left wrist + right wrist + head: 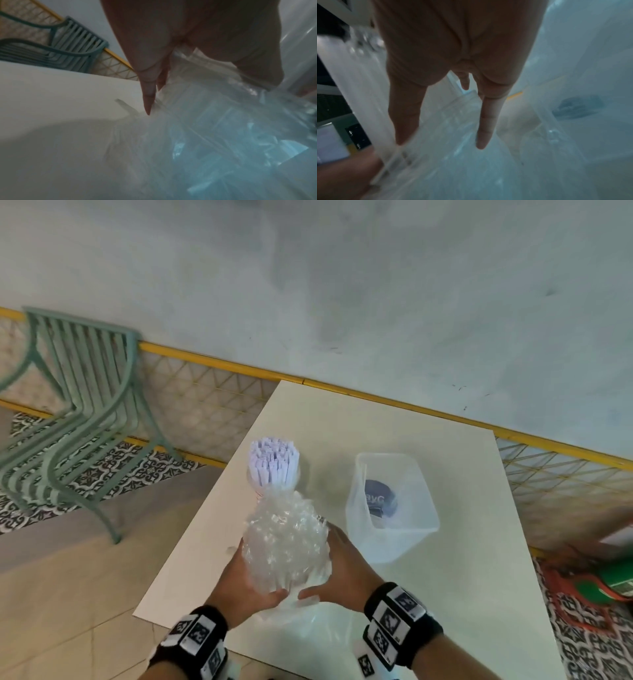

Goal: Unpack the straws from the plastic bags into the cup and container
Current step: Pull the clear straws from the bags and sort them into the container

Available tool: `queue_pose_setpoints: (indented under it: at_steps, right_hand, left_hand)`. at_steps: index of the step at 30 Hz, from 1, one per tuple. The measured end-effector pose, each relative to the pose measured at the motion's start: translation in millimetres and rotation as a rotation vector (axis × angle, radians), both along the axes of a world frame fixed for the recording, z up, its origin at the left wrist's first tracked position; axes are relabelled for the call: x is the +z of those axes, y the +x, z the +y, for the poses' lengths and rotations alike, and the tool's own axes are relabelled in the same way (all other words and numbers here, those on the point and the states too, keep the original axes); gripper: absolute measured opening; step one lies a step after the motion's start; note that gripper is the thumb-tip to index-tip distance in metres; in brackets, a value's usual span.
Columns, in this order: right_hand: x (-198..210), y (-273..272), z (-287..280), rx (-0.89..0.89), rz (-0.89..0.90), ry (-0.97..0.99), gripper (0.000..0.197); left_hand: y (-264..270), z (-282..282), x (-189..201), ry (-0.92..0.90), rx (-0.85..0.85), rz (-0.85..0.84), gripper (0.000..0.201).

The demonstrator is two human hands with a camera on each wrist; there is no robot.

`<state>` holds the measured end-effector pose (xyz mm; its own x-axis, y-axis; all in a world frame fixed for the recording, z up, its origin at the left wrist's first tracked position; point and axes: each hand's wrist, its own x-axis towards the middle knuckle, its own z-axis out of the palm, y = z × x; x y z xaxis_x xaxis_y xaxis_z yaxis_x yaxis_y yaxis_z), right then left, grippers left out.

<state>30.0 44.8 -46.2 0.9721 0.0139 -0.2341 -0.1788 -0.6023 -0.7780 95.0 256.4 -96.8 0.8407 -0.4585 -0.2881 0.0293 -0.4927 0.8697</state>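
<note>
A bundle of clear-wrapped straws in a crinkly plastic bag [286, 539] stands tilted on the white table [445, 594], its top leaning toward the cup. My left hand [251, 575] presses its left side and my right hand [340, 566] its right side, fingers straight and thumbs meeting at the near end. In the wrist views the left fingers [147, 94] and right fingers [486, 121] lie flat along the bag [214, 121] [453, 155]. Behind it, white paper-wrapped straws [273, 462] fill a cup that is mostly hidden. To the right stands the clear container [390, 542].
A dark round object [378, 498] lies inside the container. Loose clear plastic [308, 635] lies on the table's near edge under my wrists. A green slatted chair [78, 405] stands at the left, beside a yellow mesh fence [205, 398]. Red and green items [603, 580] sit on the floor at the right.
</note>
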Motion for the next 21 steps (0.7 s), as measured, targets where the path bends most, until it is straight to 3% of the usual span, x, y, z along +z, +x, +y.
queue_pose_setpoints:
  at_steps: [3, 6, 10, 14, 17, 21]
  right_hand:
    - [18, -10, -7, -0.026, 0.004, 0.023, 0.119]
    - [33, -26, -10, -0.075, -0.090, -0.006, 0.110]
    - [23, -32, 13, -0.153, -0.163, -0.074, 0.110]
    - [6, -22, 27, -0.396, -0.291, -0.056, 0.074]
    - [-5, -19, 29, -0.476, -0.359, -0.019, 0.053]
    - [-19, -18, 34, -0.465, -0.391, -0.013, 0.049]
  left_hand:
    - [8, 4, -16, 0.015, 0.031, 0.034, 0.088]
    - [12, 3, -20, -0.019, 0.073, 0.058, 0.095]
    - [9, -5, -13, -0.090, 0.125, 0.015, 0.089]
    - [7, -12, -12, -0.172, 0.165, 0.012, 0.097]
    - [6, -14, -13, -0.183, 0.177, 0.004, 0.098]
    - [7, -14, -20, -0.188, 0.146, -0.002, 0.103]
